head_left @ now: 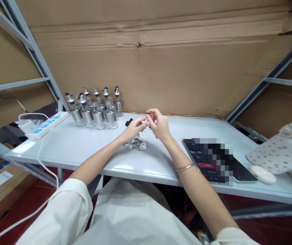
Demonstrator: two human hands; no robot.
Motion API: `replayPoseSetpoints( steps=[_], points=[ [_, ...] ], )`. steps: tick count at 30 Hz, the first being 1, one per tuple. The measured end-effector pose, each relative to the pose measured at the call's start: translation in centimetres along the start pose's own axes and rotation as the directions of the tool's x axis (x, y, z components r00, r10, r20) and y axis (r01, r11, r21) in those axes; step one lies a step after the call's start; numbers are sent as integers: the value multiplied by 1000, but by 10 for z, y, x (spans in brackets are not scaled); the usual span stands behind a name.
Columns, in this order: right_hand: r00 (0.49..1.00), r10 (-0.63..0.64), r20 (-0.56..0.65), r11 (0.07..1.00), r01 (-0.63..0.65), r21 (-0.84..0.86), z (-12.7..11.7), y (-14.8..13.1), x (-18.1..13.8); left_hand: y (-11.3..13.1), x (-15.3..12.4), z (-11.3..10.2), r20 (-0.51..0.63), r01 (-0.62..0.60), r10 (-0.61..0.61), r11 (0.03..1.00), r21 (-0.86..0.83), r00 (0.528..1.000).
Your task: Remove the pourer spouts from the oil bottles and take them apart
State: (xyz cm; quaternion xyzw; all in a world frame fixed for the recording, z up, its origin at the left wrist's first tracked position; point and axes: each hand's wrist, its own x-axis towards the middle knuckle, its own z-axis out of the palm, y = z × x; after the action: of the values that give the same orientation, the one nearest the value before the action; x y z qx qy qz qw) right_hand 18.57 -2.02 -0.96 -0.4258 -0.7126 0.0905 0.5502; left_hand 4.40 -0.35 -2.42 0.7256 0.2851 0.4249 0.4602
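Note:
My left hand [135, 129] and my right hand [158, 125] meet above the middle of the white table [84, 149]. Both pinch one small part [146, 119] between their fingertips; it looks pale with a black piece, too small to name. Just below the hands lies a small heap of metal and white spout parts [137, 143]. A black piece [129, 121] lies on the table behind my left hand. To the far left stands a cluster of several glass bottles with steel bases and pourer tops [97, 110].
A white power strip [46, 125] with its cable lies at the table's left end. A dark tablet [207, 160] lies right of centre, a white oval object [262, 174] and a dotted cloth [278, 153] beyond it. Cardboard sheets and grey shelf struts form the back.

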Motion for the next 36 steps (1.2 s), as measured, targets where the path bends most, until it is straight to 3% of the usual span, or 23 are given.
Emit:
replayPoseSetpoints(
  steps=[5,11,18,25,36],
  points=[
    [999,-28,30,998,30,-50,3,2,-7,6,-9,10,71,68,-59,988,-139,996],
    [973,-219,75,973,223,-53,-1,9,-9,12,-16,13,244,253,-180,916,-311,953],
    [935,-349,59,913,354,-203,1,15,-6,23,-15,7,265,424,-336,791,-441,904],
    [903,-424,66,840,420,-344,4,13,-7,26,-17,5,337,453,-320,760,-466,885],
    [950,-310,26,918,306,-253,8,16,-11,21,-16,6,372,491,-332,694,-527,867]
  ],
)
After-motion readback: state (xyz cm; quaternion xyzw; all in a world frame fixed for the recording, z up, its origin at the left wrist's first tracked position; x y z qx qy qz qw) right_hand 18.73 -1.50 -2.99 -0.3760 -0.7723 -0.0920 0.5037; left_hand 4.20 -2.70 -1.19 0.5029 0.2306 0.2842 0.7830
